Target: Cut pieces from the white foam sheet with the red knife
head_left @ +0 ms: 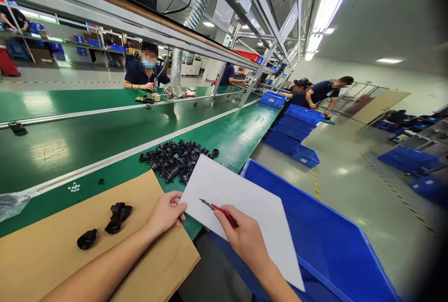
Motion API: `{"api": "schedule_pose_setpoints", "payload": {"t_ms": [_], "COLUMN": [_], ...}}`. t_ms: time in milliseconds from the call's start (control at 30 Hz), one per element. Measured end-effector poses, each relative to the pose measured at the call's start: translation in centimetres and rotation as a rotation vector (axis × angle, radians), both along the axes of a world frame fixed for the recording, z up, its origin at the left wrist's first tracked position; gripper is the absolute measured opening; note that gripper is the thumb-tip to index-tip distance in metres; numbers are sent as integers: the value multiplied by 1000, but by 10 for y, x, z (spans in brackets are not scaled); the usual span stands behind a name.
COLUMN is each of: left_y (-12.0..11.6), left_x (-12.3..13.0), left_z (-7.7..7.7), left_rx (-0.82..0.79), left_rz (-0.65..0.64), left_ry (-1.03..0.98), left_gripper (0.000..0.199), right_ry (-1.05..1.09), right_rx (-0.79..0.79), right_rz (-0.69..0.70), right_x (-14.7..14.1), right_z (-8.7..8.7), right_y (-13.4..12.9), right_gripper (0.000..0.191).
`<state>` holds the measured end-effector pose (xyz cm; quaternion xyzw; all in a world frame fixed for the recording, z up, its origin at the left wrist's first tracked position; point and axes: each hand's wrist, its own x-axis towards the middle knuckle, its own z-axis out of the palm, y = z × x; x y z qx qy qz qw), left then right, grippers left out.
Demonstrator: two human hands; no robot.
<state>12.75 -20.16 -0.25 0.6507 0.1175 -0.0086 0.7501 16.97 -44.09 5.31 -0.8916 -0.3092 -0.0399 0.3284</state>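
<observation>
My left hand pinches the left edge of a white sheet between thumb and fingers. The sheet is tilted and reaches out over a blue bin. Closed around a slim red-handled tool with a pointed metal tip is my right hand; whether it is a knife or tweezers I cannot tell. The tip points left, over the sheet's surface. Beyond the sheet's far corner lies a pile of small black parts. Several similar black parts rest on brown cardboard left of my left hand.
Small white pieces lie on the green bench. A large blue bin stands at the right, with stacked blue bins farther off. A masked person sits across the bench. Clear plastic lies at the left edge.
</observation>
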Motion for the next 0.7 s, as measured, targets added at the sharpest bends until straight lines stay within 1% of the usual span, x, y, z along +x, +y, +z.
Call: {"api": "schedule_pose_setpoints", "payload": {"t_ms": [100,233,333,467,600,700], "left_y": [0,-4,-5,-4,-3,-3], "left_x": [2,2,0,-2,-2,0], "left_z": [1,0,0,1,2,2], "left_rx": [30,98,196,251,273,260], "left_rz": [-11,9,0,-13,-25,12], "left_ry": [40,38,-1,-3,38,90], "left_gripper": [33,30,22,16,22,42], "right_ry": [-38,-70,-105,-138,-143,-165], "right_rx": [-103,-154,-190,-205,-198,-221], "right_rz": [81,174,195,198,193,200], "right_x": [4,7,9,13,16,18], "right_z": [1,0,-3,-8,-11,-12], "right_y": [9,19,23,25,28,29], "right_gripper": [28,26,27,26,23,22]}}
